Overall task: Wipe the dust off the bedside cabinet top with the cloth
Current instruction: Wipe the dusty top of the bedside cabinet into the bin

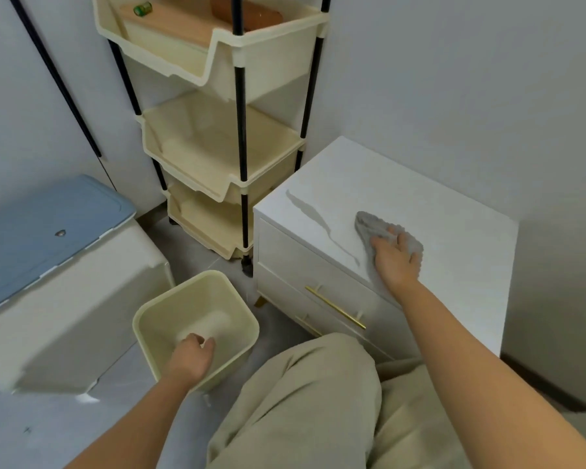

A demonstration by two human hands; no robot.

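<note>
Bare forearms without sleeves, loose beige trousers (318,401) over the knees

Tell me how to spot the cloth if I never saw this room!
Find the white bedside cabinet with gold handles, standing against the wall on the right. On its top, near the front edge, the right hand presses flat on the cloth. It is the only grey, fluffy, crumpled thing there; everything around it is smooth and white.

grey cloth (369,225) crumpled flat on white cabinet top (335,184), near front edge.
</note>
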